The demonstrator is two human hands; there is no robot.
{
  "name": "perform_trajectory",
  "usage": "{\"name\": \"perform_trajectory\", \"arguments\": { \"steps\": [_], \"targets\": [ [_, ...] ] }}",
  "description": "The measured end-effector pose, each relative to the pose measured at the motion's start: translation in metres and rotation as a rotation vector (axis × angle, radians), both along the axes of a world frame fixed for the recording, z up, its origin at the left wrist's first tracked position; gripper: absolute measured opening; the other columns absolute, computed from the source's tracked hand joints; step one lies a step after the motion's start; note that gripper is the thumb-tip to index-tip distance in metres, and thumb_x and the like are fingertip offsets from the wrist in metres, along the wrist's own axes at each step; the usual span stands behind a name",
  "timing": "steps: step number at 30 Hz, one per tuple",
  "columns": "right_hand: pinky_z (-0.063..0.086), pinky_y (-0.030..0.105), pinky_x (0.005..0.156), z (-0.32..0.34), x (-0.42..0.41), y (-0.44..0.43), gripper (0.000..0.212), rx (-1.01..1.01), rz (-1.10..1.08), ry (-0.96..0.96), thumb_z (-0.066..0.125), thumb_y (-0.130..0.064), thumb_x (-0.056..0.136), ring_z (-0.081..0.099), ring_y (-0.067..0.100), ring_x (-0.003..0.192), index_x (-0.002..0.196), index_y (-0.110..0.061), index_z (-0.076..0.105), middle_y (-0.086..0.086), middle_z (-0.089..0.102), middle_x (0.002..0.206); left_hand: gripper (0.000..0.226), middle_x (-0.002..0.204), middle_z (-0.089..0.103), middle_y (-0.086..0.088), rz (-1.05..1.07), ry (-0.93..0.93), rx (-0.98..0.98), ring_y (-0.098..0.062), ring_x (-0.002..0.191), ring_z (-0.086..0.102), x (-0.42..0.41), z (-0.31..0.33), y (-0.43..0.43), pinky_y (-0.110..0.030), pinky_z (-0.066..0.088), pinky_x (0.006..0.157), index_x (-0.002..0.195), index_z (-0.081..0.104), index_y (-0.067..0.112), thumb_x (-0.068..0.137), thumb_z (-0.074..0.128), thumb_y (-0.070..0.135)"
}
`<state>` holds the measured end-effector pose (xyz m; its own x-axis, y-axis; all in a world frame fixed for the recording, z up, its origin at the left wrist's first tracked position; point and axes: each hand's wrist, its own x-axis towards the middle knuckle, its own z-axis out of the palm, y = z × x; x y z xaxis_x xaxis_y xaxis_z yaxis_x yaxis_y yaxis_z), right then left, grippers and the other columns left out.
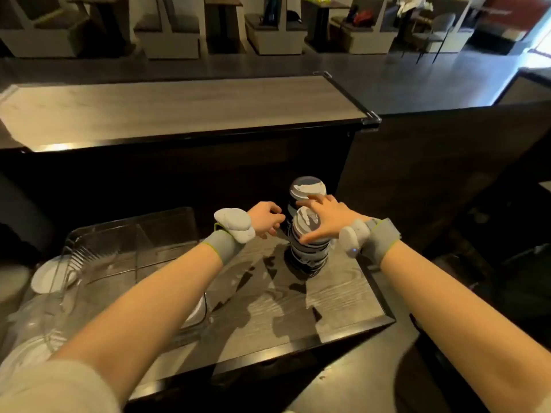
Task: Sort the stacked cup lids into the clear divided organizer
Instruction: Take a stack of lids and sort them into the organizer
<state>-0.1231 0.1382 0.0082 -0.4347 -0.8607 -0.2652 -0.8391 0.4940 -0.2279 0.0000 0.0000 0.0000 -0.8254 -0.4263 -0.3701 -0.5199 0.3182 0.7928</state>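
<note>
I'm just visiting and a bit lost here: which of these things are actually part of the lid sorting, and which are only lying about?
Part of the job:
- near stack of lids, right hand on top
- far stack of lids
- clear divided organizer
- left hand, beside the stacks

Just lying about:
- white lids left of the organizer
- raised wooden counter
- booth seats
- grey chair
</note>
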Motion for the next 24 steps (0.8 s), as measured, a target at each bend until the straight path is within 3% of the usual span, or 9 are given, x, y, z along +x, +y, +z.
{"name": "perform_trajectory", "arguments": {
  "steps": [2,4,9,12,15,17,19,21,24],
  "targets": [
    [0.025,0.053,0.110,-0.005,0.000,0.005,0.097,0.020,0.041,0.043,0.071,-0.055,0.069,0.015,0.032,0.140,0.146,-0.031,0.018,0.006,0.017,0.154,0.039,0.117,0.061,-0.020,-0.017,-0.017,-0.022,-0.021,0.084,0.055,-0.004,-0.002,0.011,-0.023,0.040,0.052,0.134,0.045,0.005,0.097,0.046,0.020],
    [0.030,0.048,0.108,-0.013,0.002,0.008,0.094,-0.022,0.059,0.077,0.074,-0.045,0.070,0.021,0.031,0.137,0.146,-0.028,0.021,0.008,0.023,0.151,0.037,0.123,0.059,-0.018,-0.042,-0.018,-0.074,-0.019,0.086,0.056,-0.007,-0.008,0.018,-0.022,0.041,0.053,0.129,0.051,0.005,0.097,0.047,0.022],
    [0.037,0.042,0.102,-0.017,-0.002,0.010,0.089,-0.130,0.024,0.097,0.073,-0.036,0.070,0.030,0.030,0.128,0.145,-0.025,0.025,0.011,0.035,0.140,0.037,0.111,0.060,-0.010,-0.019,-0.021,-0.058,-0.018,0.088,0.056,-0.016,-0.013,0.025,-0.022,0.042,0.055,0.124,0.054,0.006,0.095,0.051,0.028],
    [0.039,0.046,0.103,-0.016,-0.003,0.011,0.093,-0.101,-0.005,0.060,0.074,-0.038,0.070,0.024,0.031,0.132,0.145,-0.026,0.021,0.011,0.028,0.144,0.026,0.100,0.055,-0.006,0.063,-0.041,0.096,-0.020,0.087,0.056,-0.019,-0.015,0.029,-0.031,0.047,0.069,0.106,0.053,0.014,0.095,0.048,0.037],
    [0.026,0.053,0.112,-0.020,-0.006,0.014,0.092,-0.057,-0.085,-0.159,0.075,-0.044,0.071,0.005,0.033,0.142,0.145,-0.036,0.020,0.008,0.007,0.155,0.060,0.131,0.045,-0.012,0.148,-0.145,0.361,-0.033,0.121,0.047,-0.021,-0.017,0.032,-0.046,0.044,0.090,0.135,0.042,0.017,0.091,0.040,0.057],
    [0.018,0.045,0.114,-0.023,-0.006,0.014,0.074,-0.178,-0.173,-0.358,0.065,-0.043,0.082,0.006,0.030,0.144,0.143,-0.038,0.025,0.007,0.009,0.157,0.070,0.153,0.025,-0.011,0.174,-0.160,0.527,-0.039,0.138,0.027,-0.023,-0.023,0.033,-0.057,0.036,0.099,0.148,0.026,0.027,0.089,0.037,0.064],
    [0.019,0.031,0.111,-0.023,-0.006,0.012,0.061,-0.368,-0.266,-0.531,0.055,-0.034,0.091,0.018,0.025,0.143,0.145,-0.029,0.027,0.007,0.021,0.155,0.068,0.158,0.016,-0.010,0.155,-0.146,0.633,-0.040,0.143,0.017,-0.024,-0.028,0.034,-0.063,0.032,0.101,0.148,0.023,0.033,0.088,0.041,0.062],
    [0.025,0.028,0.108,-0.024,-0.009,0.011,0.060,-0.470,-0.433,-0.663,0.054,-0.032,0.092,0.028,0.023,0.140,0.145,-0.023,0.027,0.008,0.029,0.152,0.068,0.159,0.012,-0.008,0.149,-0.151,0.660,-0.040,0.144,0.011,-0.028,-0.035,0.036,-0.066,0.030,0.101,0.148,0.023,0.033,0.088,0.047,0.056],
    [0.034,0.034,0.103,-0.030,-0.015,0.012,0.065,-0.338,-0.673,-0.774,0.054,-0.043,0.089,0.038,0.026,0.133,0.144,-0.017,0.028,0.010,0.036,0.147,0.071,0.159,0.012,-0.010,0.190,-0.191,0.698,-0.040,0.144,0.011,-0.035,-0.040,0.041,-0.065,0.029,0.102,0.149,0.021,0.029,0.088,0.052,0.051]
  ]
}}
